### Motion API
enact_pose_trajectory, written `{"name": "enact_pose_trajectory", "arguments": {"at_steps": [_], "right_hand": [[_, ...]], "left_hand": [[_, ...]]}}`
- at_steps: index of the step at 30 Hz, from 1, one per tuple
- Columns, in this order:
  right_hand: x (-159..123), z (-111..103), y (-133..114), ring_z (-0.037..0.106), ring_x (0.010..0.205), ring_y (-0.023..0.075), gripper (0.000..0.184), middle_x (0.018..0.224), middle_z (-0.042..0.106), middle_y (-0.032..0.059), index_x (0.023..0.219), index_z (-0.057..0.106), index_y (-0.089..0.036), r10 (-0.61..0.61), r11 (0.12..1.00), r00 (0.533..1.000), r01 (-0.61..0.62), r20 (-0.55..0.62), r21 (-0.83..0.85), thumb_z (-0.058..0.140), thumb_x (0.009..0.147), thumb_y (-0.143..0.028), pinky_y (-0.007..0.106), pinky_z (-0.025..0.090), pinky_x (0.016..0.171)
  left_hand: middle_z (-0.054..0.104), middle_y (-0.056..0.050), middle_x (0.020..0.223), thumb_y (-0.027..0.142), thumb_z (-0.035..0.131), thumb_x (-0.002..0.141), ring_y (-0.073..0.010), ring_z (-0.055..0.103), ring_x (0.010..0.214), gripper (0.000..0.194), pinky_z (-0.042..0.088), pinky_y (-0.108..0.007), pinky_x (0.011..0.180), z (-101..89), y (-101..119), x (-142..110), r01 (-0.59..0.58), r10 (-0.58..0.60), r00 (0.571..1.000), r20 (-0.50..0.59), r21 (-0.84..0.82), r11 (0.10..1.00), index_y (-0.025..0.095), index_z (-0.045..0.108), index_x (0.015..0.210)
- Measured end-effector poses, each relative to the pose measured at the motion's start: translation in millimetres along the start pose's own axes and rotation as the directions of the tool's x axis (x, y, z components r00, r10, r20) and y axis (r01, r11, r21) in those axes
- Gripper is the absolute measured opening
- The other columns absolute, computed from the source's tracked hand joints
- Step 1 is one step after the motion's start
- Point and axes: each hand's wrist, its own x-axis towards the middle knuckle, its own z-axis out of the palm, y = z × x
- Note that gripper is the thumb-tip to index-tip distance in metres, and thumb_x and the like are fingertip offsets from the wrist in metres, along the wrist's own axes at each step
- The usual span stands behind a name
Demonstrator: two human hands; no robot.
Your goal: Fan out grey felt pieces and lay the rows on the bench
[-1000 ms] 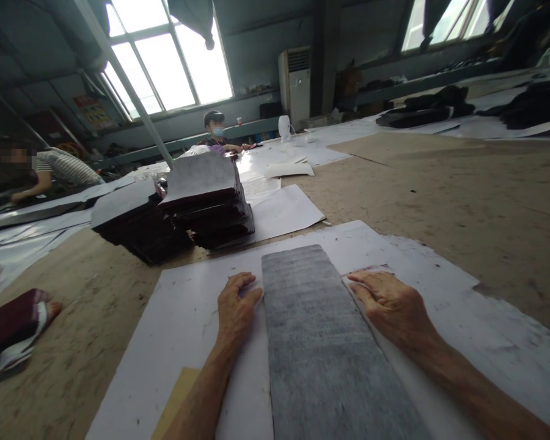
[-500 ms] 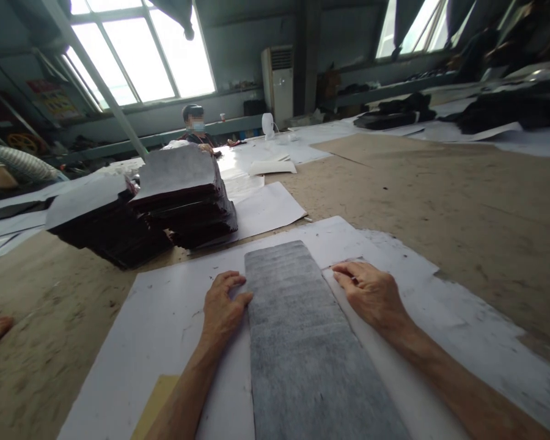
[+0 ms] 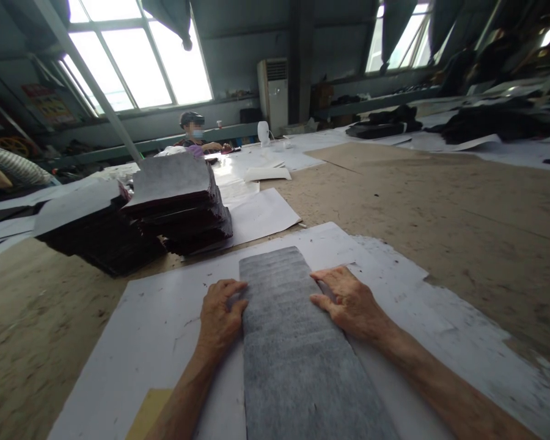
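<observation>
A long grey fabric panel [image 3: 293, 342] lies flat in front of me, its rounded far end pointing away. Along its left edge rests my left hand [image 3: 222, 315], thumb and fingers apart, the tips touching the edge. My right hand [image 3: 346, 299] is at the opposite edge, its thumb and forefinger spread with the tips against the panel's side. Neither hand grips the panel. Beneath it is a large white paper sheet [image 3: 165, 324]. The panel's near end runs out of view at the bottom.
Two stacks of dark cut pieces, a left stack [image 3: 91, 226] and a right stack [image 3: 178, 201], stand beyond the paper. A yellow piece [image 3: 149, 412] lies by my left forearm. A masked person [image 3: 193, 131] sits across the table; dark cloth [image 3: 495, 119] is heaped far right.
My right hand has moved left, from beside the panel onto its right edge, and its thumb and forefinger have parted. My left hand stays at the left edge. The view has shifted slightly.
</observation>
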Motion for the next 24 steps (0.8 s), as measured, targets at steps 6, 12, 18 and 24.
{"name": "enact_pose_trajectory", "arguments": {"at_steps": [6,12,18,24], "right_hand": [[5.6,6.8,7.9,0.051,0.101,0.0237,0.039,0.106,0.062,0.0061,0.107,0.059,-0.018,-0.006,0.998,1.0,0.004,0.026,0.055,0.063,0.068,-0.02,0.037,0.044,0.089],[7.2,11.4,10.5,0.054,0.097,0.0228,0.041,0.103,0.062,0.0059,0.107,0.06,-0.017,0.024,0.992,0.999,-0.029,0.045,0.124,0.064,0.066,-0.019,0.037,0.046,0.085],[6.3,9.7,8.8,0.058,0.084,0.0195,0.029,0.095,0.063,0.005,0.099,0.063,-0.017,0.1,0.981,0.995,-0.102,0.018,0.164,0.061,0.071,-0.024,0.033,0.048,0.075],[6.5,7.9,4.8,0.058,0.076,0.0167,0.024,0.093,0.064,0.0051,0.095,0.064,-0.015,0.197,0.969,0.98,-0.193,-0.01,0.151,0.059,0.073,-0.024,0.029,0.048,0.07]], "left_hand": [[0.061,-0.002,0.083,0.012,0.055,0.068,-0.0193,0.052,0.089,0.023,0.039,-0.037,0.088,1.7,0.6,-0.9,-0.034,0.034,0.999,0.035,-0.008,0.999,0.023,0.068,0.084],[0.064,0.0,0.082,0.01,0.055,0.069,-0.0174,0.054,0.086,0.023,0.039,-0.036,0.086,2.8,-1.8,0.1,-0.017,0.022,0.997,0.068,-0.064,0.998,0.023,0.068,0.083],[0.064,0.0,0.082,0.01,0.057,0.068,-0.0141,0.056,0.081,0.022,0.042,-0.029,0.08,2.8,-3.1,1.6,0.015,-0.005,0.998,0.067,-0.152,0.988,0.021,0.068,0.082],[0.063,0.001,0.08,0.012,0.06,0.066,-0.0128,0.056,0.077,0.019,0.044,-0.026,0.074,-3.2,1.9,1.9,0.051,-0.039,0.997,0.065,-0.199,0.979,0.019,0.067,0.081]]}}
